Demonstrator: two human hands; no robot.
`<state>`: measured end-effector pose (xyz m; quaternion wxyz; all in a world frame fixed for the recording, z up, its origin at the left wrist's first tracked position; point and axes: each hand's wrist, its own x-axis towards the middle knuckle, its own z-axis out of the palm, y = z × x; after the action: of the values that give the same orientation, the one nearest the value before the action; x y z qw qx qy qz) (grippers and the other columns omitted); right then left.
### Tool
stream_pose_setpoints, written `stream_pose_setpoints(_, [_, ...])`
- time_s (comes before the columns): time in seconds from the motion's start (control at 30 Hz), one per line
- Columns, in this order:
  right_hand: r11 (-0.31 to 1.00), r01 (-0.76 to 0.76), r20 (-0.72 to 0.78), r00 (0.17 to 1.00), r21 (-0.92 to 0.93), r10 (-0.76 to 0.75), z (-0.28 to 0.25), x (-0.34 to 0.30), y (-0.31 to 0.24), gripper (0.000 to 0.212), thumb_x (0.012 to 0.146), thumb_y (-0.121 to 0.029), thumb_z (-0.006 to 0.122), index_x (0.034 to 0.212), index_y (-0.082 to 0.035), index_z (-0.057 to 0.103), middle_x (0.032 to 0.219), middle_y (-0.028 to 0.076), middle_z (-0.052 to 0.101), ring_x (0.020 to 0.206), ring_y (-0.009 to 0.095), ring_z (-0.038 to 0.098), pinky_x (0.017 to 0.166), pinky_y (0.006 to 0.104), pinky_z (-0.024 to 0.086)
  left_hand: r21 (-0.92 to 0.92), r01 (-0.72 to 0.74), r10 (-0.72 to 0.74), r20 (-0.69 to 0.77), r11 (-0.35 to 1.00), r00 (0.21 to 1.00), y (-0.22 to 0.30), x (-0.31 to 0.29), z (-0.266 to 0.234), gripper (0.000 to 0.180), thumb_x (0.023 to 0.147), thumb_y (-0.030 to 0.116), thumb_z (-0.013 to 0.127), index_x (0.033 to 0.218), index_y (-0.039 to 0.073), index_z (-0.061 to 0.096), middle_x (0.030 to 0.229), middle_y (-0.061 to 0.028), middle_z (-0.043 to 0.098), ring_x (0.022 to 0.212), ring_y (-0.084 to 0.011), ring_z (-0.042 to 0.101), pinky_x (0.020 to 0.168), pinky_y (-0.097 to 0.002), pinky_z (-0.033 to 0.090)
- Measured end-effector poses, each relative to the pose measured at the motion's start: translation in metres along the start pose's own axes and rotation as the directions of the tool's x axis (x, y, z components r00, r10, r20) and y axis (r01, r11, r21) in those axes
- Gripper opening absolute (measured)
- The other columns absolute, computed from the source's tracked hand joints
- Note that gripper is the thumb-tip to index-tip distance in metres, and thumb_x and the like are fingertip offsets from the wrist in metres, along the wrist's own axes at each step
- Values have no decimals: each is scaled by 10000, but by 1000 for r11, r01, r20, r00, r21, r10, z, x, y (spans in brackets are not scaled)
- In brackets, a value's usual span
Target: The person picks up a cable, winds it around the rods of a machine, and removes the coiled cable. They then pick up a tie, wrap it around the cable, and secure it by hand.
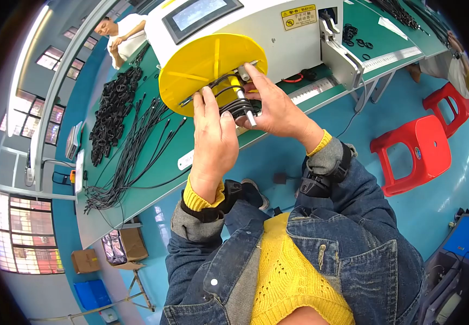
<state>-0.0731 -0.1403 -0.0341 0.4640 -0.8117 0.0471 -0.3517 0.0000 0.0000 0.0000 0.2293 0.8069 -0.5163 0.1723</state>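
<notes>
A glossy blue floor (440, 208) is spreading under the room, and multi-paned windows (23, 235) are lighting the left side. A long green-topped worktable (93, 230) is running diagonally across it, and a white winding machine (288, 49) with a small screen (202, 15) is standing on top. A co-worker (129, 30) in white is bending over the far left end. Two red plastic stools, a nearer one (429, 149) and a farther one (466, 103), are standing on the floor to the right, while an open cardboard carton (132, 244) is sitting at lower left. The machine's yellow disc (191, 59) is facing the wearer. On the green surface, a heap of black coiled cables (115, 111) is lying beside loose, straightened cables (131, 146). The left hand (215, 143) is holding its index and middle fingers straight and close together at the disc; the right hand (280, 108) is curving its fingers and thumb around the other side. Whether either is pinching, I cannot tell. Between them, a coil of black cable (237, 106) is looping around silver-tipped pegs (251, 118) before the disc.
</notes>
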Motion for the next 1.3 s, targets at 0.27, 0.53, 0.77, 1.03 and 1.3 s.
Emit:
stream_pose_setpoints(0.27, [995,56,47,997,81,-60,9,-10,-11,724,698,-67,662,1305,17,275,1115,200,511,971,295,563,796,353,465,-185,-16,0,-87,983,996,6,4,-5,426,810,82,432,1183,-117,375,1074,-297,420,962,-416,450,861,-429,375])
stream_pose_setpoints(0.53, [990,144,-325,935,-11,-140,37,-23,-16,486,758,-35,562,1198,23,364,872,229,569,775,396,569,682,399,467,96,-132,139,-65,986,988,21,5,-16,259,766,125,558,957,-27,473,838,-197,517,703,-362,524,629,-432,447])
stream_pose_setpoints(0.77, [999,12,-251,968,-32,-20,29,-23,-24,335,764,-54,566,1050,25,411,803,243,565,760,409,563,616,424,457,148,-163,152,83,976,985,20,8,-23,167,768,133,554,807,18,438,748,-153,518,611,-340,551,537,-418,458])
stream_pose_setpoints(1.03, [988,-18,-37,999,-153,12,11,-72,-42,224,754,-34,547,932,15,420,662,208,566,673,418,553,574,445,444,104,-17,0,160,994,987,61,-46,-28,142,808,164,498,806,28,457,747,-162,522,658,-313,569,555,-403,462])
stream_pose_setpoints(1.3, [996,-11,251,968,-84,32,28,-97,11,148,739,-28,535,829,23,429,650,220,564,681,412,558,562,462,434,-539,822,-254,834,-186,490,2,-80,27,416,899,359,398,1040,-12,522,965,-120,596,768,-267,611,544,-368,506])
